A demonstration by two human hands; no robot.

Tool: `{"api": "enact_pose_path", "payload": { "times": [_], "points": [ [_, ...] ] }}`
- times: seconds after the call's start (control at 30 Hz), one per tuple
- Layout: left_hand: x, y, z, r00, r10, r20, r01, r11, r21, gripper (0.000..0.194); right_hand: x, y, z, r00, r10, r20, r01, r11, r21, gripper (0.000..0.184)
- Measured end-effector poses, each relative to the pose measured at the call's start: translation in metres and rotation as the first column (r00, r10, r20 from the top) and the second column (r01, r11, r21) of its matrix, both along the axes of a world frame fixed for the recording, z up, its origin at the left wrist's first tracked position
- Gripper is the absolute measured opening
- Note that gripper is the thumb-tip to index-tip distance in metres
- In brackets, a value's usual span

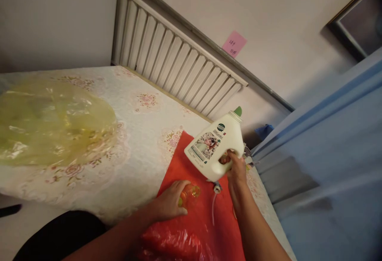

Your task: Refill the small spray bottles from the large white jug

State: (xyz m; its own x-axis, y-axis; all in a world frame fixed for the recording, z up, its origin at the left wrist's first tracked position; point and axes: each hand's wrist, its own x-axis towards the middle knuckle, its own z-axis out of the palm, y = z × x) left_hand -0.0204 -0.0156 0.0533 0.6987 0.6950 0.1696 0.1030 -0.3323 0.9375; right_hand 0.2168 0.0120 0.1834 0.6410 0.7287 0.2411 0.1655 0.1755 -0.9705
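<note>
My right hand grips the handle of a large white detergent jug. The jug is raised and tilted, with a green spout at its mouth and a printed label on its side. Lower down, my left hand is wrapped round a small see-through bottle, whose open threaded neck points right. The palm and fingers hide part of that bottle. Between my hands, a pump head with a thin dip tube lies on a red mat.
Crumpled red plastic lies at the mat's near end. A big yellow plastic bag sits on the left of the flowered tablecloth. Behind the table is a radiator; a blue curtain hangs on the right. Small items stand near the curtain.
</note>
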Motion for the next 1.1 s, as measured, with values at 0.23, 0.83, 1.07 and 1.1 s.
{"api": "enact_pose_path", "payload": {
  "times": [0.23,0.83,1.07,1.1],
  "points": [
    [0.004,0.001,-0.008,1.000,0.012,0.014,-0.012,1.000,0.020,0.080,0.020,-0.039,0.051,0.992,-0.085,0.097,0.089,0.995,-0.042,0.023],
    [0.008,-0.001,-0.004,0.999,-0.034,-0.017,0.034,0.999,0.010,0.079,0.034,-0.168,0.096,0.747,0.179,0.640,0.325,0.742,-0.586,0.023],
    [0.011,0.001,-0.009,0.999,-0.041,-0.029,0.041,0.999,0.015,0.080,0.035,-0.188,0.093,0.715,0.338,0.612,0.292,0.650,-0.701,0.022],
    [0.011,0.001,-0.010,0.999,-0.043,-0.027,0.043,0.999,0.012,0.081,0.036,-0.190,0.091,0.713,0.353,0.606,0.288,0.641,-0.711,0.022]
  ]
}}
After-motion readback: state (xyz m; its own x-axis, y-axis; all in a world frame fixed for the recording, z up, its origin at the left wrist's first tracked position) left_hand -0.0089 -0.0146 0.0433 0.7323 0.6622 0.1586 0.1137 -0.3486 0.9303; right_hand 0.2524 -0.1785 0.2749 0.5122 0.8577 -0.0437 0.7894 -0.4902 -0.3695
